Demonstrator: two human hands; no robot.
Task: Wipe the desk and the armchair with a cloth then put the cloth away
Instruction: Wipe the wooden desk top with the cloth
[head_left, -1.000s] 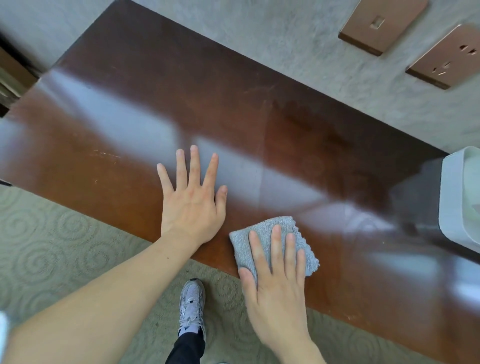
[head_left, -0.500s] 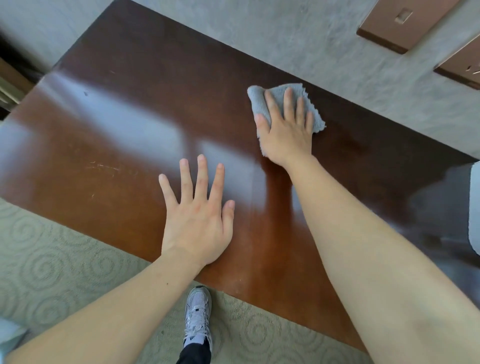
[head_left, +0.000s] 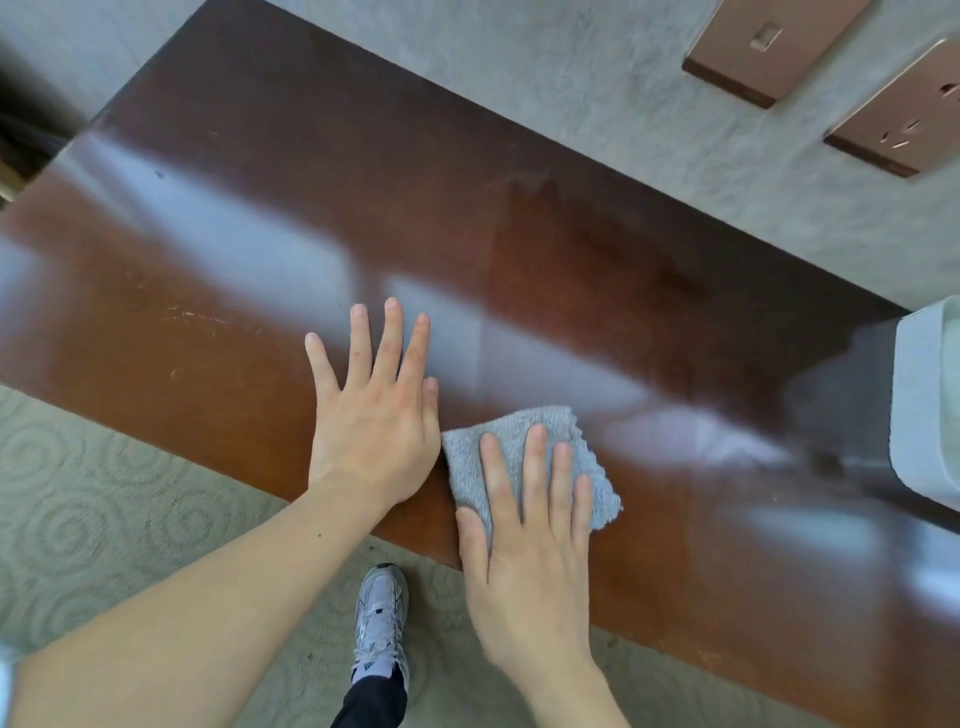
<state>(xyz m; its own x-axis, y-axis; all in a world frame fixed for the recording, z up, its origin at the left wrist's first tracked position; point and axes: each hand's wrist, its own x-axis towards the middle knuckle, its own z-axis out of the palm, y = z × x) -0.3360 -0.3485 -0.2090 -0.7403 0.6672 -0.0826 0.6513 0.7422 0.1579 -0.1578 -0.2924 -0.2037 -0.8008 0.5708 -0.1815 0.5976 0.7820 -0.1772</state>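
A glossy dark brown wooden desk (head_left: 218, 291) fills the middle of the head view. A folded grey cloth (head_left: 524, 436) lies on it near the front edge. My right hand (head_left: 524, 551) presses flat on the cloth with straight fingers. My left hand (head_left: 374, 410) rests flat on the bare wood just left of the cloth, fingers spread. The armchair is out of view.
A white box-like object (head_left: 919, 410) stands on the desk at the right edge. Two copper wall plates (head_left: 769, 47) (head_left: 904, 114) sit on the grey wall behind the desk. Patterned carpet (head_left: 93, 493) lies below, with my shoe (head_left: 379, 623) close to the desk edge.
My right hand has drawn the cloth from the desk's far edge back to the near edge, beside my left hand. My left hand has stayed flat in place.
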